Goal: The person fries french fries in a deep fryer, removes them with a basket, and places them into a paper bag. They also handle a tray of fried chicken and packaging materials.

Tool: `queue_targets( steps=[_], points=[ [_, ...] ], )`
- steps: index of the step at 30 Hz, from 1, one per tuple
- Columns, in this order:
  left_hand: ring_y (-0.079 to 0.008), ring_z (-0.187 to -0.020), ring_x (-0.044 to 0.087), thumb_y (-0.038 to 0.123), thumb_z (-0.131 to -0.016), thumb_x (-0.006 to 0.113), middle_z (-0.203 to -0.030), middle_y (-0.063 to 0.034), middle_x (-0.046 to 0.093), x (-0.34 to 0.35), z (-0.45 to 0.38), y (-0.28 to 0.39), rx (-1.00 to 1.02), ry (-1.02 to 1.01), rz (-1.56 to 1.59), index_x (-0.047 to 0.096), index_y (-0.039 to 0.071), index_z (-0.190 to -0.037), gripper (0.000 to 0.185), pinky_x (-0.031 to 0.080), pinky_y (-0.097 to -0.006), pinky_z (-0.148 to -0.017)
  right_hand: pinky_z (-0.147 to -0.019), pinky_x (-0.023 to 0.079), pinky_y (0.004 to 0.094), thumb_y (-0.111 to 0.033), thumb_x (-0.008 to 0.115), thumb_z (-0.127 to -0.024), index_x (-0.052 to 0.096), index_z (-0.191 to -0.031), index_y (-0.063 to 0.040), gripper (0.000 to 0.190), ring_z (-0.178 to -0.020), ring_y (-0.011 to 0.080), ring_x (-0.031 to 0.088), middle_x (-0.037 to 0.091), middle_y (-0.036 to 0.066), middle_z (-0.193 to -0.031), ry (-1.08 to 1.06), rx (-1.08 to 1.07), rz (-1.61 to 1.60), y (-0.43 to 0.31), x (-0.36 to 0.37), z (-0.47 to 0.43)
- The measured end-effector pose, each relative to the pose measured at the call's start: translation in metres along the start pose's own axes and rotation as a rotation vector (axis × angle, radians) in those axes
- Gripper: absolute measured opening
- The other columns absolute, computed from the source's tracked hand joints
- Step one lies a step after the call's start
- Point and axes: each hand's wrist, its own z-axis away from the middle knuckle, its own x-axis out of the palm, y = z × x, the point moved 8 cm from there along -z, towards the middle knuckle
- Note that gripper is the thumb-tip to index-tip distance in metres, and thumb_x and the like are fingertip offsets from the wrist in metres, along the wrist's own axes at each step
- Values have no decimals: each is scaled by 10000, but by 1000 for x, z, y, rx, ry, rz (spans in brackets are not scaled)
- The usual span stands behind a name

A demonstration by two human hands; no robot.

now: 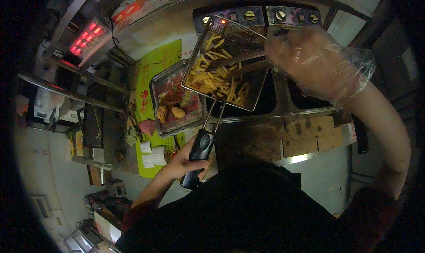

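My left hand [191, 161] is closed around the black handle [201, 146] of a wire fryer basket [257, 91], raised over the left well of a deep fryer. French fries [212, 77] lie across the basket's bottom. In a clear plastic glove, my right hand [300, 58] holds metal tongs [250, 58], whose blurred arms reach in among the fries; whether a fry is between the tips cannot be told. Left of the basket, a metal tray [178, 132] with a printed liner holds two fried pieces [178, 112] and crumbs.
Control panels [250, 15] with knobs and a lit red lamp stand behind the fryer wells. A lime-green sheet [144, 87] bears paper slips [158, 155]. A metal rail [73, 95] crosses the left side. Stained cardboard [310, 133] lies before the right well [310, 96].
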Motion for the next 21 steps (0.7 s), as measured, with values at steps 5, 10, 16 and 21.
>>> queue_targets(
  steps=[5,10,16,21],
  points=[
    [-179,-531,550,-38,-817,559,-715,-101,528,-2,1,2,-2,-2,-74,204,69,-1287,598,462,-318,-515,-875,421,379,-130,545,-746,506,-1184,-90,442,-960,209,553,570,41,-1059,-236,45,65,21,16,16],
    [-173,-525,545,-41,-816,553,-705,-98,524,4,0,4,8,18,-112,215,67,-1268,575,459,-307,-511,-875,433,389,-124,543,-745,494,-1199,-99,457,-957,207,552,561,37,-1061,-75,1,33,0,-6,-1],
    [-175,-530,544,-35,-819,548,-714,-107,528,14,-5,7,33,9,-109,224,65,-1254,552,454,-299,-507,-902,422,396,-127,509,-761,488,-1182,-91,423,-998,211,533,541,42,-1089,-212,-57,-3,-6,-7,-4],
    [-177,-533,551,-41,-819,544,-707,-108,529,19,-6,4,79,-30,-79,241,69,-1235,526,456,-298,-508,-870,428,394,-140,501,-763,508,-1135,-85,376,-987,217,539,549,57,-1059,-254,-11,-6,10,-4,13]
  ],
)
